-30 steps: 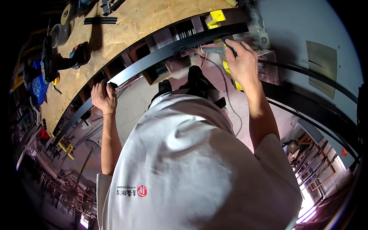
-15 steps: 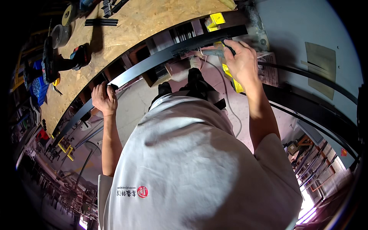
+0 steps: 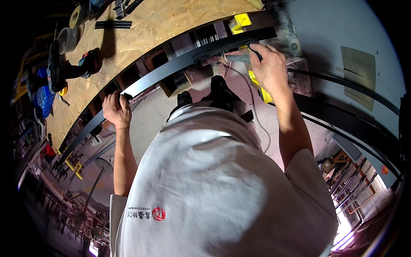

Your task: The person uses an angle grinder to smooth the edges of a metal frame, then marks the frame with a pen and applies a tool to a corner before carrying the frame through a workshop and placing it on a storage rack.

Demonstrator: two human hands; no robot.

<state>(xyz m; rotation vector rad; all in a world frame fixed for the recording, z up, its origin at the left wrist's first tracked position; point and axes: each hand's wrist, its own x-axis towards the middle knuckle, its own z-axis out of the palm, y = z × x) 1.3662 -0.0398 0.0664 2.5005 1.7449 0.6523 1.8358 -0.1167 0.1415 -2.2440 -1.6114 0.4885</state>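
Observation:
A long metal profile point(image 3: 171, 66), bright in the middle and dark at its right end, runs across in front of me along the workbench. My left hand point(image 3: 116, 110) is closed over it on the left, fingers curled, and a small dark piece point(image 3: 126, 96) shows by the thumb. My right hand point(image 3: 270, 70) is closed near the profile's right end. A curved black piece point(image 3: 256, 53) sticks out between its thumb and fingers; its kind and its other end are not clear. Just below that hand stands a yellow support point(image 3: 262, 88).
Beyond the profile is a wooden workbench point(image 3: 150, 40) with a cordless drill point(image 3: 89, 63), a blue bin point(image 3: 44, 100) and short black profiles point(image 3: 113, 25). Another yellow support point(image 3: 241, 22) stands at its right end. Long black bars point(image 3: 346, 118) extend right. A cable point(image 3: 253, 100) lies on the floor.
Both hands stay almost where they were, with the profile in the same place. My torso has shifted slightly.

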